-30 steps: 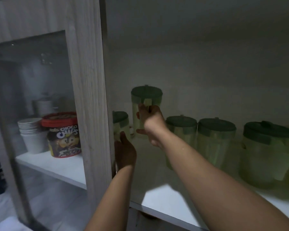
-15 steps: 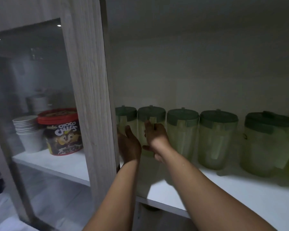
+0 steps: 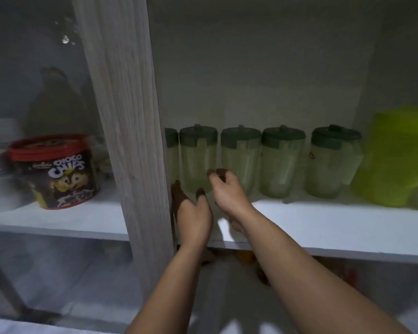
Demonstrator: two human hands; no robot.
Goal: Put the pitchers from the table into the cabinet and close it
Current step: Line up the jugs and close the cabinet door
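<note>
Several clear pitchers with dark green lids stand in a row at the back of the white cabinet shelf [image 3: 323, 220]. The leftmost pitcher [image 3: 171, 153] is half hidden by the wooden frame post [image 3: 128, 131]. Beside it stands the second pitcher [image 3: 198, 157]. My left hand [image 3: 191, 208] hovers in front of these two, fingers spread, holding nothing. My right hand [image 3: 227, 191] is just in front of the second pitcher and the third pitcher [image 3: 240, 160], fingers loosely curled, gripping nothing.
A lime-green plastic container [image 3: 393, 155] fills the shelf's right end. Behind the glass door [image 3: 46, 92] on the left sit a red-lidded Choco Chips tub [image 3: 56, 169] and stacked white cups. A lower shelf lies below.
My right hand set the lifted pitcher down into the row and let go of it. Both hands have drawn back toward the shelf's front edge.
</note>
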